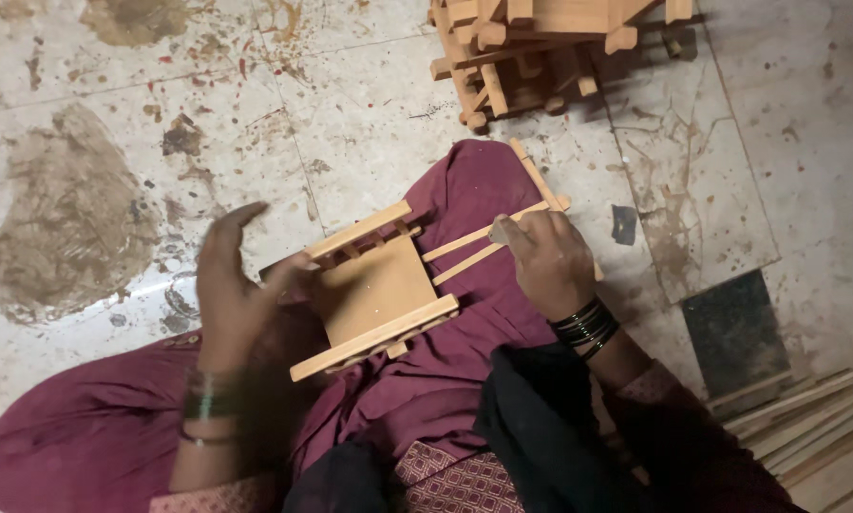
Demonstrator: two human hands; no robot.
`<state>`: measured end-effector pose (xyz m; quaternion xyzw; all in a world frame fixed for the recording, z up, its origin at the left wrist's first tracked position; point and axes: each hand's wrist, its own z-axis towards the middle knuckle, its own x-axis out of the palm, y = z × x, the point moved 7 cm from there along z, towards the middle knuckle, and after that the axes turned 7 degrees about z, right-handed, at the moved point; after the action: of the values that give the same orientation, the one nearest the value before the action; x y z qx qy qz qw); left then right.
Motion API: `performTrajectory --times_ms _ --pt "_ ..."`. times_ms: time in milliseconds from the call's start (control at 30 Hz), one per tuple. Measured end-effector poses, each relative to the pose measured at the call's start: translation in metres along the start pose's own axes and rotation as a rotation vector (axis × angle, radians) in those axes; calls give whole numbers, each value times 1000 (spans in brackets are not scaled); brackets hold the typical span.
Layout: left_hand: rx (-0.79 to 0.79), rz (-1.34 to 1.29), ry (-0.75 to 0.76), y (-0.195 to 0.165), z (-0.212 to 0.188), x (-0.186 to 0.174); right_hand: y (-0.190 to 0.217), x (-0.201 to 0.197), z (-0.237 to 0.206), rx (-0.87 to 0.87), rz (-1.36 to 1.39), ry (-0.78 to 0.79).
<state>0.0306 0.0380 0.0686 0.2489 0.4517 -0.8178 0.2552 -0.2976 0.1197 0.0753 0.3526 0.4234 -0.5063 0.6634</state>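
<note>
A small wooden cart frame lies on my lap over maroon cloth. It has a flat board in the middle, two side rails and two thin shafts running to the right. My left hand holds the frame's left end, fingers partly spread and blurred. My right hand is closed over the far ends of the two shafts near a crossbar. Dark bangles sit on both wrists.
A stack of similar wooden frames stands on the stained tile floor at the top. Loose wooden slats lie at the lower right. A black cloth drapes over my lap near the camera.
</note>
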Motion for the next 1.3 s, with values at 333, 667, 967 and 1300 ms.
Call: performTrajectory --times_ms 333,667,967,1300 --pt "-504 -431 337 58 -53 50 -19 -13 3 32 -65 -202" --pt "-417 -572 172 38 -45 43 38 57 2 13 275 -3" --pt "-448 -506 220 47 -41 52 -21 55 10 33 -214 132" --pt "-921 -1339 -122 98 -69 90 -1 57 15 -130 413 394"
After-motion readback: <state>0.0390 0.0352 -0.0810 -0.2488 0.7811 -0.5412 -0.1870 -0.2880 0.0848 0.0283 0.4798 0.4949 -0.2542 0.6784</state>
